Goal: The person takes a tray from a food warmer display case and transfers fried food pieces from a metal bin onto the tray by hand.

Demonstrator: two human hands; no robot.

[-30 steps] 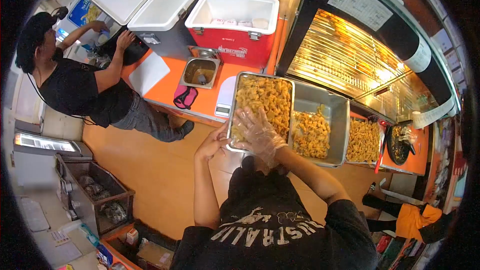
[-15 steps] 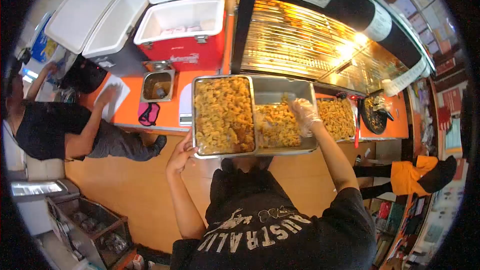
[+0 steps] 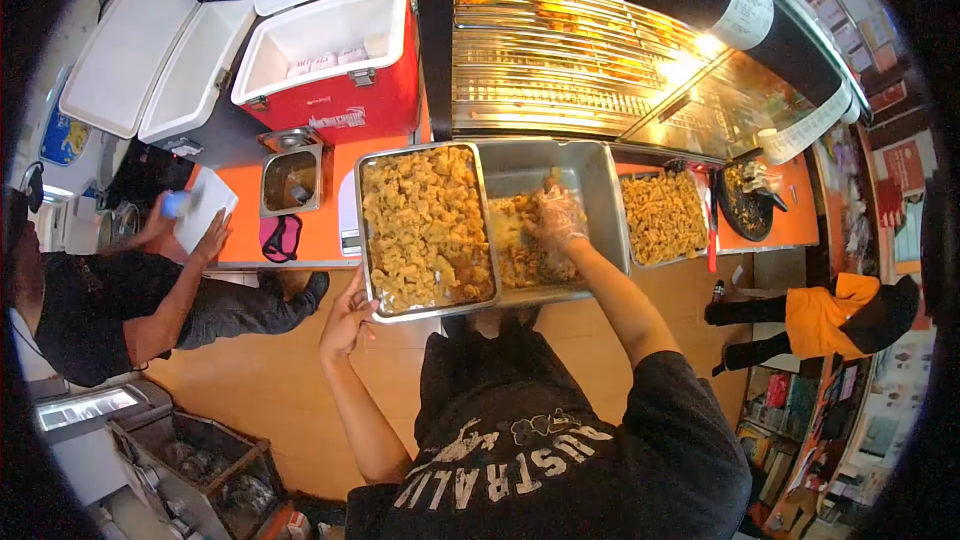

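Tabletop: orange, running across the view.
Warming cabinet: lit yellow, wire racks inside, behind the pans.
Person at left: black shirt, dark trousers, one hand at a white sheet.
Red cooler: lid raised, white interior, pale packets inside.
Grey cooler: lid raised, just left of the red one.
Deep metal pan: on the tabletop, front of the cabinet, partly filled.
Shallow tray: metal, just left of the deep pan, their edges overlapping in view; almost covered by golden fried pieces.
Right-hand tray: beside the deep pan, filled with similar pieces.
Black dish: round, right of that tray, dark residue inside.
Right hand: clear plastic glove, fingers lowered among the pieces in the deep pan; whether they grip any cannot be told.
Left hand: bare, fingers bent, holding the shallow tray at its near left corner.
Steel container: small, near the red cooler.
Pink-and-black item: flat, at the tabletop's front edge.
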